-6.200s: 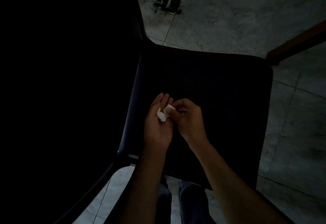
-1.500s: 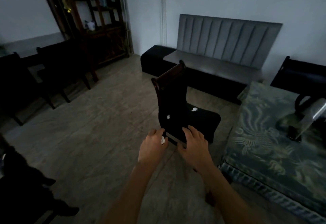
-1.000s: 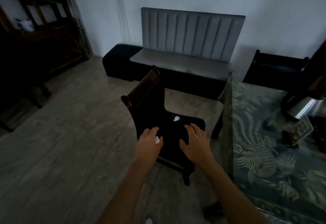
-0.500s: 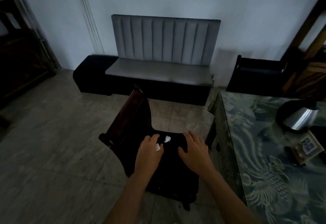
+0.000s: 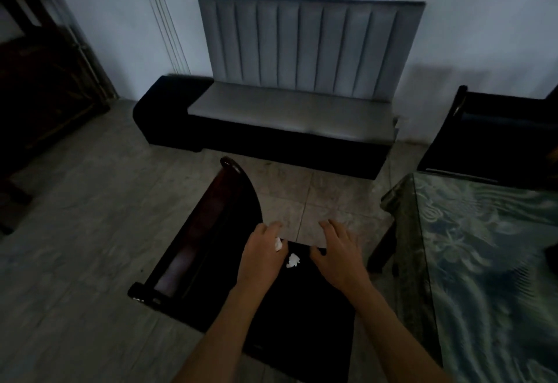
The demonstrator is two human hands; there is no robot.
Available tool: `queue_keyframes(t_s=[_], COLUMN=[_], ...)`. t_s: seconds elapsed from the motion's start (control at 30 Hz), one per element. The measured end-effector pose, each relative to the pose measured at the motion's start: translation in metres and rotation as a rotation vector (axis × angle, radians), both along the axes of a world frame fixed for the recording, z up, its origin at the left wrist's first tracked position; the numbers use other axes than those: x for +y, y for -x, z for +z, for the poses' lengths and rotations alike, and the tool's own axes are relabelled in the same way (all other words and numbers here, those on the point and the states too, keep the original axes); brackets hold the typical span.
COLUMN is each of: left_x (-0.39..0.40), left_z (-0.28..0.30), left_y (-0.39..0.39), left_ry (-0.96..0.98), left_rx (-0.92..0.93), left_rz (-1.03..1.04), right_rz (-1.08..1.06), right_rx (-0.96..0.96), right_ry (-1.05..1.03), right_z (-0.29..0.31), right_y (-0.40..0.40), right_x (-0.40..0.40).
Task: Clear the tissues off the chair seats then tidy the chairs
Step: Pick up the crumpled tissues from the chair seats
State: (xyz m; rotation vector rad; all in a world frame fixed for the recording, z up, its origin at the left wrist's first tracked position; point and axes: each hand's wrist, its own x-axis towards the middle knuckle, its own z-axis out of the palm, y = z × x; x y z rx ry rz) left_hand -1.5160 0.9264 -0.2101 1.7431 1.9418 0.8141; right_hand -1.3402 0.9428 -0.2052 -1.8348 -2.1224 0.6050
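Note:
A dark wooden chair [image 5: 305, 316] with a black seat stands below me, its backrest [image 5: 199, 237] on the left. A crumpled white tissue [image 5: 293, 260] lies near the seat's far edge. My left hand [image 5: 261, 257] hovers just left of it, curled around another small white tissue wad [image 5: 277, 244] that shows under the palm. My right hand [image 5: 339, 257] hovers just right of the loose tissue, fingers spread, holding nothing. Both hands are above the seat, apart from the loose tissue.
A table with a green patterned cloth [image 5: 489, 262] stands close on the right. A grey padded bench [image 5: 290, 111] lines the far wall, with a dark armchair [image 5: 495, 135] to its right. Dark wooden furniture [image 5: 39, 80] fills the far left. Tiled floor lies between.
I have come closer to the chair and look more steeply down on it. Both hands have moved over the seat to either side of the loose tissue; the left still holds its wad.

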Motion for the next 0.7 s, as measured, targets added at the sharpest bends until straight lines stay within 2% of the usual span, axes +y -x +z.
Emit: queue_keyframes(t_s=[0.27,0.53,0.7], left_x=[0.064,0.1,0.101], left_z=[-0.04,-0.114,-0.183], left_y=[0.019,0.029,0.03], left_ry=[0.05,0.123,0.205], left_rx=[-0.039,-0.08,-0.118], left_rz=[0.061,0.078,0.106], right_rz=[0.013,-0.034,-0.053], right_rx=[0.033,0.09,0.098], right_ry=[0.035,0.141,0.228], right_z=[-0.038,-0.118,-0.189], right_y=[0.017,0.028,0.035], right_x=[0.067,0.099,0.103])
